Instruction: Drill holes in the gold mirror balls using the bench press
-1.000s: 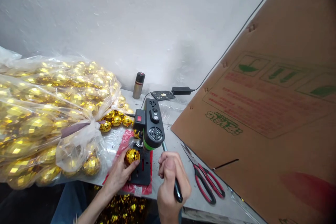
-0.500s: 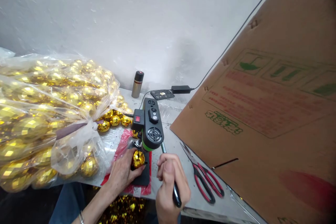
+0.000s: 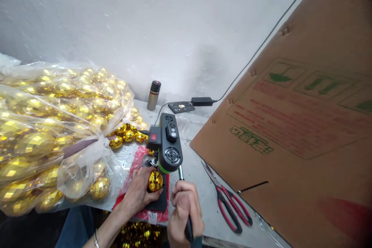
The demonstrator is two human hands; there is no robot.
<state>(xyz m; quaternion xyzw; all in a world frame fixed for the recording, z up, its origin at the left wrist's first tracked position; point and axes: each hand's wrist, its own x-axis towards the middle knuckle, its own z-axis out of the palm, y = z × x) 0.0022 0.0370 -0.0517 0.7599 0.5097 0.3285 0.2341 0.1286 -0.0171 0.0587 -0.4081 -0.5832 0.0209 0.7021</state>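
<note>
My left hand (image 3: 138,192) is closed round a small gold faceted ball (image 3: 155,180), holding it on the black base plate (image 3: 161,203) under the head of a small black bench drill press (image 3: 169,144). My right hand (image 3: 184,212) is wrapped round the black grip of the press's lever (image 3: 181,174), which runs up to the machine's right side. A red mat (image 3: 136,162) lies beneath the base.
A big clear plastic bag of gold balls (image 3: 49,131) fills the left; loose ones (image 3: 128,135) lie by the press. Red-handled scissors (image 3: 229,207) lie to the right. A large cardboard sheet (image 3: 296,131) leans at right. A steel flask (image 3: 153,95), power adapter (image 3: 201,101) and cable sit by the wall.
My left hand slid the gold ball rightward to sit beneath the drill head. My right hand, still on the lever grip, has dropped lower.
</note>
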